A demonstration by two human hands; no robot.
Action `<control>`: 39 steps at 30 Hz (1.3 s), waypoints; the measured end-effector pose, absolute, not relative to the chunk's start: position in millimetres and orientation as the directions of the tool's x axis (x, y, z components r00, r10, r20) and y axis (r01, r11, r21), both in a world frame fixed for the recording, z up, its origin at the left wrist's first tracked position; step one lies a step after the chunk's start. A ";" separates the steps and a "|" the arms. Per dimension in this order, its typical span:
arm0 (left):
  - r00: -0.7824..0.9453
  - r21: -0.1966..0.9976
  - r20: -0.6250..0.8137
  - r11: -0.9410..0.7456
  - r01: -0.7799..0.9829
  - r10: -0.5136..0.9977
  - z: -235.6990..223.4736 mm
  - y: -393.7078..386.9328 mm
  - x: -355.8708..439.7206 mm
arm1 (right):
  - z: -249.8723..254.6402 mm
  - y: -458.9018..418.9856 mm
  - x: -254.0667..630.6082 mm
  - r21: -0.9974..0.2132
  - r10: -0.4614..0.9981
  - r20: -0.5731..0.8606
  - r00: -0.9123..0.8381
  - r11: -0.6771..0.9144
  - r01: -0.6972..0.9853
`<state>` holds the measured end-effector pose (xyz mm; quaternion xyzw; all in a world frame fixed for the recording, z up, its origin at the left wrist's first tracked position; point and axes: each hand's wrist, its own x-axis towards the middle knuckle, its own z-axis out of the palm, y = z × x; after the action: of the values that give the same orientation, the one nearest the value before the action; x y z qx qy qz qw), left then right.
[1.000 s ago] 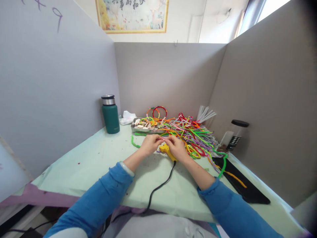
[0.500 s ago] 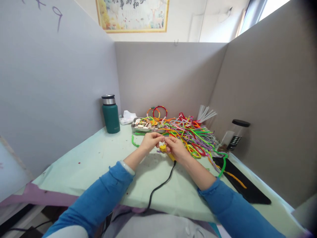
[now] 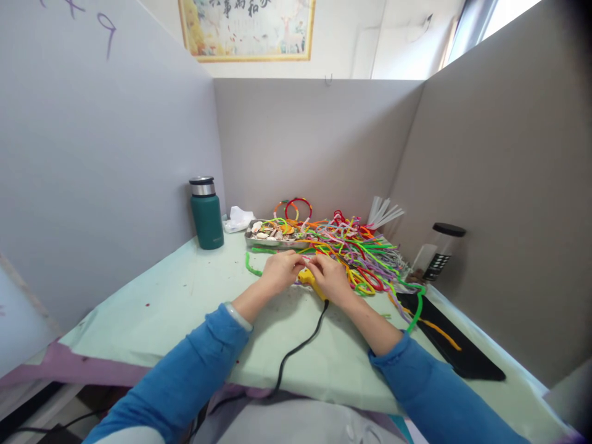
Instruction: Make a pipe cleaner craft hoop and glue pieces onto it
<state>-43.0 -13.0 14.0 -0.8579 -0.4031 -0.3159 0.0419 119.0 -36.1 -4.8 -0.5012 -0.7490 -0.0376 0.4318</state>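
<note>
My left hand [image 3: 280,271] and my right hand [image 3: 329,277] meet over the middle of the table, fingertips pinched close together. Between them shows a tiny pinkish bit, too small to make out. Just beneath lies a yellow glue gun [image 3: 313,285], partly hidden by my right hand, its black cord [image 3: 303,344] running toward me over the table edge. Behind my hands is a metal tray [image 3: 277,243] of shells and flat pieces. To its right spreads a tangled heap of coloured pipe cleaners [image 3: 365,250].
A green bottle [image 3: 207,216] stands at the left, beside a tissue pack [image 3: 238,219]. Wrapped rings [image 3: 300,200] lean at the back. Clear glue sticks [image 3: 385,211], a black-lidded jar [image 3: 439,253] and a black flat board [image 3: 456,345] are on the right. Grey partitions [image 3: 319,135] enclose the table.
Both hands have shifted slightly and turned with knuckles higher, still pinched together. More of the glue gun's yellow body shows between them.
</note>
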 end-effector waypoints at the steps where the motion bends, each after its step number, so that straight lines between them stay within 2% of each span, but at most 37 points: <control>1: 0.480 0.174 0.571 -0.670 0.722 0.666 14.2 -13.4 -43.0 | -4.2 -36.6 118.8 -0.373 0.718 0.685 -0.127 0.495 0.784; 7: 0.465 0.190 0.584 -0.669 0.719 0.666 14.5 -11.7 -42.8 | -1.6 -38.2 118.9 -0.387 0.701 0.706 -0.098 0.499 0.775; 10: 0.423 0.269 0.586 -0.659 0.703 0.691 14.2 -8.4 -41.8 | -0.7 -37.5 118.6 -0.437 0.716 0.693 -0.083 0.508 0.742; 14: 0.378 0.404 0.582 -0.660 0.634 0.720 14.2 -5.7 -39.7 | 1.1 -36.3 117.5 -0.571 0.767 0.641 -0.033 0.505 0.647; 17: 0.338 0.533 0.550 -0.633 0.561 0.763 14.3 -5.2 -38.1 | 0.4 -34.9 115.3 -0.718 0.838 0.546 -0.003 0.470 0.513; 21: 0.292 0.714 0.473 -0.556 0.425 0.831 13.6 -4.5 -35.4 | -3.7 -33.2 108.0 -0.908 0.927 0.373 -0.035 0.373 0.190; 24: 0.277 0.841 0.404 -0.473 0.261 0.872 13.1 -3.9 -33.0 | -6.0 -33.1 102.4 -0.961 0.956 0.275 -0.099 0.274 -0.023; 27: 0.294 0.897 0.361 -0.415 0.149 0.885 13.5 -3.4 -32.1 | -5.8 -32.9 101.6 -0.965 0.961 0.254 -0.107 0.244 -0.092; 29: 0.307 0.890 0.352 -0.418 0.181 0.884 14.4 -3.0 -33.0 | -4.8 -32.5 104.4 -0.962 0.960 0.272 -0.070 0.271 -0.025; 31: 0.314 0.834 0.375 -0.465 0.297 0.872 15.3 -2.8 -35.0 | -3.7 -32.1 108.8 -0.927 0.939 0.345 -0.008 0.342 0.152; 33: 0.330 0.699 0.459 -0.564 0.439 0.825 15.8 -3.3 -37.3 | -3.1 -32.0 113.3 -0.813 0.878 0.478 0.033 0.428 0.396; 35: 0.368 0.519 0.549 -0.651 0.555 0.751 15.7 -5.0 -39.3 | -3.7 -31.9 117.1 -0.644 0.799 0.602 0.010 0.477 0.598; 37: 0.410 0.370 0.588 -0.682 0.631 0.697 14.9 -7.6 -40.5 | -5.0 -31.8 119.5 -0.506 0.752 0.658 -0.043 0.484 0.714; 39: 0.435 0.278 0.586 -0.674 0.684 0.683 13.8 -10.3 -41.0 | -6.3 -31.8 120.5 -0.416 0.735 0.673 -0.084 0.471 0.778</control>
<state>-41.0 -10.3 13.8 -0.8469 -0.4038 -0.3459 0.0007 120.5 -31.8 -6.3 -0.5139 -0.7359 -0.0247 0.4400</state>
